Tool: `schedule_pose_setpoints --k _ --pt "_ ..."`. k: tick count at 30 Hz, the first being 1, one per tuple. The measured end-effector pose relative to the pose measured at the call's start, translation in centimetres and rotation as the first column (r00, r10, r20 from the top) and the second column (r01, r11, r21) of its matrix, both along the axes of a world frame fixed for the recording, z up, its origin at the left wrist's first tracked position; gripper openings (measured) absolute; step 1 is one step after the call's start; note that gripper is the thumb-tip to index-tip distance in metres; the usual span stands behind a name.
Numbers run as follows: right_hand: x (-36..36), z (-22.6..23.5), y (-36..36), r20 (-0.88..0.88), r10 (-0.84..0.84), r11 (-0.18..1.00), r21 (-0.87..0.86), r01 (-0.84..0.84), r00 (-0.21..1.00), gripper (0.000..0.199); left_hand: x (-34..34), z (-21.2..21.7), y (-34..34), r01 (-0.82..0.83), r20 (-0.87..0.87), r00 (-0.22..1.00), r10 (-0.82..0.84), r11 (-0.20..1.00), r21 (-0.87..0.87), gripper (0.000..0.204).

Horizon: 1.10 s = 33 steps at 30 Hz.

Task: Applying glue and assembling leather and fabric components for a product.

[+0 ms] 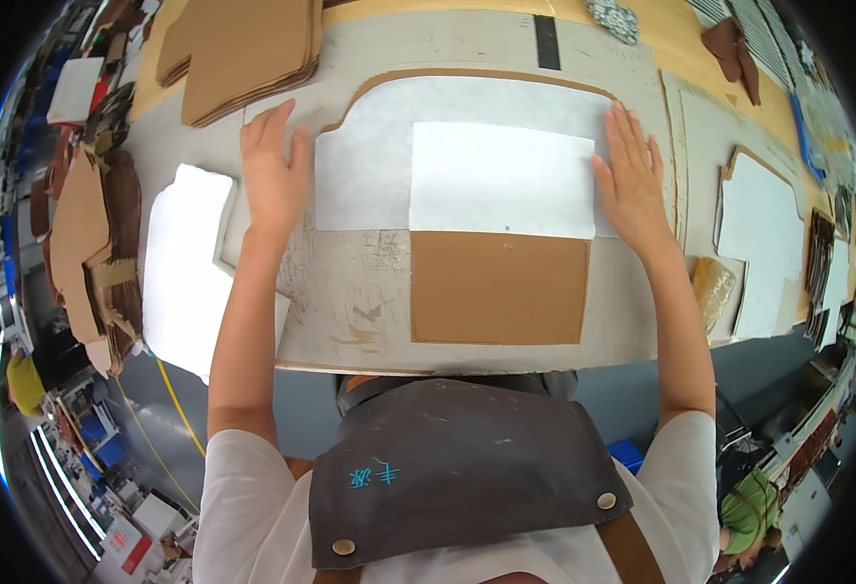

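Brown cardboard square [499, 287] top part hidden under white sheet [502, 179]; tabletop [350, 302] near edge middle hidden behind apron [457, 467]; cardboard stack [243, 49] cut off at top.

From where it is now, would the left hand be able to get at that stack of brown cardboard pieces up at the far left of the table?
Probably yes. The left hand lies flat just below the cardboard stack, with only bare table between them and nothing blocking.

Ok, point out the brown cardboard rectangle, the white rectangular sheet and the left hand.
brown cardboard rectangle [498, 287], head view, its middle.
white rectangular sheet [501, 178], head view, its middle.
left hand [274, 170], head view, back of the hand.
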State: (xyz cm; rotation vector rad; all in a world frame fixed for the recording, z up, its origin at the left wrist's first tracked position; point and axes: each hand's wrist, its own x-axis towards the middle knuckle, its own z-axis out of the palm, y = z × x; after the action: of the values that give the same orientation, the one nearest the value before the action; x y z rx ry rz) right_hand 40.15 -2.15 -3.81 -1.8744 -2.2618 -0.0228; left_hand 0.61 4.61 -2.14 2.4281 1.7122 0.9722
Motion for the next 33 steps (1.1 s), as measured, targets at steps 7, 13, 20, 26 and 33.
schedule_pose_setpoints --k 7,13,20,26,33 --pt "-1.6 1.0 1.9 -0.18 0.11 0.99 0.111 -0.091 0.977 0.045 1.0 0.4 0.7 0.025 0.128 0.992 0.0 0.98 -0.197 0.017" --pt "-7.5 2.7 6.3 -0.347 0.258 0.963 0.164 -0.213 0.902 0.039 3.5 -0.3 2.7 -0.049 -0.039 0.999 0.038 0.947 -0.316 0.021" --pt "-12.0 1.4 9.8 -0.389 0.381 0.922 0.089 -0.377 0.839 0.042 4.5 0.0 2.1 0.019 0.224 0.971 0.087 0.903 -0.43 0.016" --pt "-13.6 1.4 10.6 -0.377 0.4 0.909 0.042 -0.416 0.836 0.047 3.7 -0.3 0.5 0.176 0.039 0.984 -0.174 0.98 -0.096 0.017" --pt "-13.4 1.3 9.8 -0.333 0.334 0.941 0.067 -0.332 0.882 0.05 2.4 -0.6 0.3 -0.084 0.153 0.984 0.094 0.994 -0.067 0.042"
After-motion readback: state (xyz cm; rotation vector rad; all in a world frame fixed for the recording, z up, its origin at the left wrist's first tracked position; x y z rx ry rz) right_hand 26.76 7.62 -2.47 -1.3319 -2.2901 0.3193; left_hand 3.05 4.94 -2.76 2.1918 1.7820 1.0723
